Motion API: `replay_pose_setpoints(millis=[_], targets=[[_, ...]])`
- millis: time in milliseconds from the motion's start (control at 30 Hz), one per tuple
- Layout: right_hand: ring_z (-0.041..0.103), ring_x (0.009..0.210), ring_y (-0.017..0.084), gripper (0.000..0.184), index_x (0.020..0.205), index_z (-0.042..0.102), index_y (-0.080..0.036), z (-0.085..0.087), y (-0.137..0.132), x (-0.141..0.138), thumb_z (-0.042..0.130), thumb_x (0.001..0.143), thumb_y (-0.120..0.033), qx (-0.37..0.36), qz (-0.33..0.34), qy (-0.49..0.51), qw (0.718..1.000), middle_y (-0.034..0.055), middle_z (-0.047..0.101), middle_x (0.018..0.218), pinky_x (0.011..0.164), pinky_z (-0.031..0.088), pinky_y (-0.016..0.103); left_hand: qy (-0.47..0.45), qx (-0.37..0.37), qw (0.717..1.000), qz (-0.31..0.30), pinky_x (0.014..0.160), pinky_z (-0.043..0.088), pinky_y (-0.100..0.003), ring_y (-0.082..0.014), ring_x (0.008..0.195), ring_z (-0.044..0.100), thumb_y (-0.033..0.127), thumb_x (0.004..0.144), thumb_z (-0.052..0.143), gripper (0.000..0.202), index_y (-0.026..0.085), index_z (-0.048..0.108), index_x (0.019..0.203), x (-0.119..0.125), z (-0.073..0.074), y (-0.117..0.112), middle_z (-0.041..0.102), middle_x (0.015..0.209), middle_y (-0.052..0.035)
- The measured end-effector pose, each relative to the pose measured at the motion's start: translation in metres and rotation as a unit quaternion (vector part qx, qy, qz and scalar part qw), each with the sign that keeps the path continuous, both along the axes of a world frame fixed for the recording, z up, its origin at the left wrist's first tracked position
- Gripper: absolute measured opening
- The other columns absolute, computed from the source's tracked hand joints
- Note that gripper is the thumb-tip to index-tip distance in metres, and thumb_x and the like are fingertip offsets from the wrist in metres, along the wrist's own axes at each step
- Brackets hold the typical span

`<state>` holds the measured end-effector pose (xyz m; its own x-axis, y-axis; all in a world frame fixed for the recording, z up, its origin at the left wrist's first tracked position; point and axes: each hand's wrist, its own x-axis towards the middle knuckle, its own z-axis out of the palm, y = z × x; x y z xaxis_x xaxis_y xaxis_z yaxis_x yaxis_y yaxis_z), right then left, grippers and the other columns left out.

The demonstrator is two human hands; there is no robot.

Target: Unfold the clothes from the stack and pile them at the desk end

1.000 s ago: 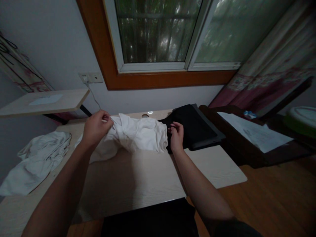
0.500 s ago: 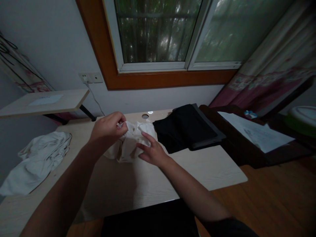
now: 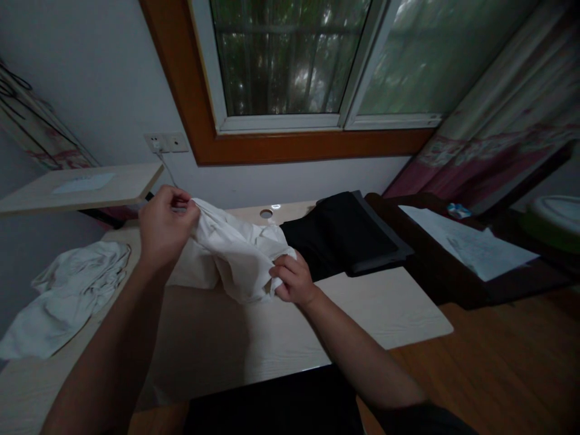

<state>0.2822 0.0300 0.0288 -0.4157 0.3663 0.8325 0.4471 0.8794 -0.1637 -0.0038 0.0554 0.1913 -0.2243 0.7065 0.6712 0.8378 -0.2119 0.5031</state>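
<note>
White cloth [image 3: 240,241] partly hidden by hands [image 3: 164,223] [image 3: 294,279]; shelf paper [image 3: 84,183] illegible

Right arm: dark, near-black sleeve [image 3: 421,420], plain, ending near the elbow; right forearm [image 3: 357,350] and right hand [image 3: 295,279] bare. Left forearm [image 3: 113,344], left hand [image 3: 167,223]: bare to frame edge. Plain black clothing [image 3: 272,405] below near edge of desk [image 3: 203,350]; garment type unclear.

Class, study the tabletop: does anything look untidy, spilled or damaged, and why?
The pale cloth at the left end of the tabletop looks untidy: it lies bunched, while the dark pile lies fairly flat. The white cloth in the left hand and right hand is wrinkled, unsurprising while handled. No spill or damage shows.
</note>
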Motion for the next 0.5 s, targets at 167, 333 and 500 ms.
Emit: replay_pose_setpoints(millis=[167, 333, 500], targets=[[0.056, 0.073, 0.021, 0.015, 0.081, 0.068, -0.027, -0.003, -0.016, -0.017, 0.055, 0.086, -0.034, 0.034, 0.085, -0.138, 0.986, 0.0045, 0.066, 0.085, 0.074, 0.047, 0.04, -0.073, 0.065, 0.995, 0.028, 0.076, 0.049, -0.025, -0.0115, 0.079, 0.06, 0.019, 0.083, 0.066, 0.014, 0.015, 0.064, 0.096, -0.015, 0.009, 0.01, 0.065, 0.087, 0.0013], [0.059, 0.068, 0.018, 0.018, 0.094, 0.071, -0.024, -0.013, -0.028, -0.043, 0.058, 0.083, -0.032, -0.034, 0.19, -0.213, 0.958, 0.0035, 0.07, 0.09, 0.063, 0.047, 0.033, -0.141, 0.141, 0.98, 0.025, 0.075, 0.046, -0.022, -0.0086, 0.077, 0.054, 0.01, 0.081, 0.064, 0.013, 0.014, 0.058, 0.091, -0.02, 0.016, 0.014, 0.058, 0.085, 0.0026], [0.071, 0.092, 0.019, 0.036, 0.123, 0.066, -0.021, -0.006, -0.023, -0.039, 0.05, 0.091, -0.028, -0.174, 0.224, -0.027, 0.959, 0.0073, 0.074, 0.109, 0.075, 0.056, 0.031, -0.298, 0.142, 0.944, -0.027, 0.071, 0.045, -0.019, -0.0075, 0.072, 0.049, 0.012, 0.081, 0.053, 0.013, 0.018, 0.045, 0.09, -0.029, 0.014, 0.021, 0.049, 0.08, 0.0038]])
